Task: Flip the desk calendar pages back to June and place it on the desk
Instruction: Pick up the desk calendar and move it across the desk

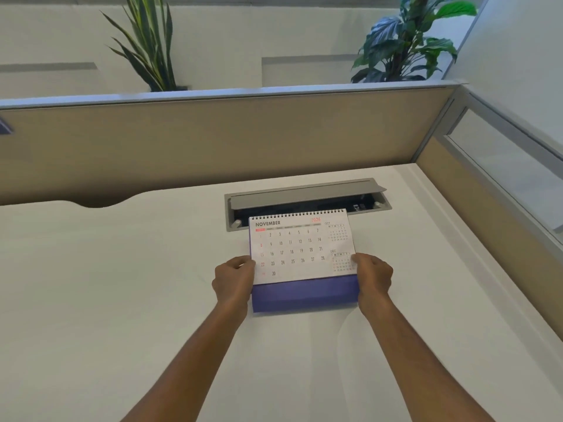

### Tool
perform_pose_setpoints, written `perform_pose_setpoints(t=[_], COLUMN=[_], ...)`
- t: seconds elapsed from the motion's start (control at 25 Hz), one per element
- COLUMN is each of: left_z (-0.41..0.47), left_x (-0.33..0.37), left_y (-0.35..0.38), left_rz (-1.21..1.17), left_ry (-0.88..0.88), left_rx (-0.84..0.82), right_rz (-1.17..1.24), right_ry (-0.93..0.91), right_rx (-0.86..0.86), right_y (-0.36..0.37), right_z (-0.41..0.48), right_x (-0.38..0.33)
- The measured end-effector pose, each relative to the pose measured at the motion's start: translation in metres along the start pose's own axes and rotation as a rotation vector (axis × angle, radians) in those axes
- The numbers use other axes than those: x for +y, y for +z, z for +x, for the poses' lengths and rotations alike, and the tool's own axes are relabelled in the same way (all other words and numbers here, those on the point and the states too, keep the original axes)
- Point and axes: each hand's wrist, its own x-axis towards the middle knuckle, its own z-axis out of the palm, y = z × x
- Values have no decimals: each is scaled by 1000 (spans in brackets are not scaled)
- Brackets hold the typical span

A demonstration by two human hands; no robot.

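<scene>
Fingers (243, 264) of both your hands pinched the white spiral-bound, purple-based desk calendar (300, 254) showing November; better to steady one side and turn pages singly.

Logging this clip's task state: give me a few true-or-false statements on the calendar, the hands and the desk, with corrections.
1. The desk calendar shows June. False: it shows November.
2. Both hands grip it, the left hand and the right hand at opposite side edges. True.
3. The calendar's base is red. False: it is purple.
4. The cable tray behind the calendar has its lid open. True.
5. A keyboard lies on the desk. False: none is visible.
</scene>
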Motion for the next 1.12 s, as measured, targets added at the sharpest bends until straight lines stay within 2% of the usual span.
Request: perform_pose_setpoints(t=[0.36, 0.64, 1.0, 1.12], left_z=[-8, -19, -31, -27], left_x=[1, -13, -42, -51], left_y=[-123, -229, -338, -361], left_rz=[-135, -203, -551, -679], left_ry=[57, 90, 54, 27], left_rx=[90, 142, 136, 131], right_rz=[39, 19, -58, -48], right_ry=[3, -46, -80, -51], right_rx=[-239, -515, -882, -956], right_y=[60, 107, 160, 175], right_z=[-88, -178, -274, -291], right_x=[2, 21, 41, 48])
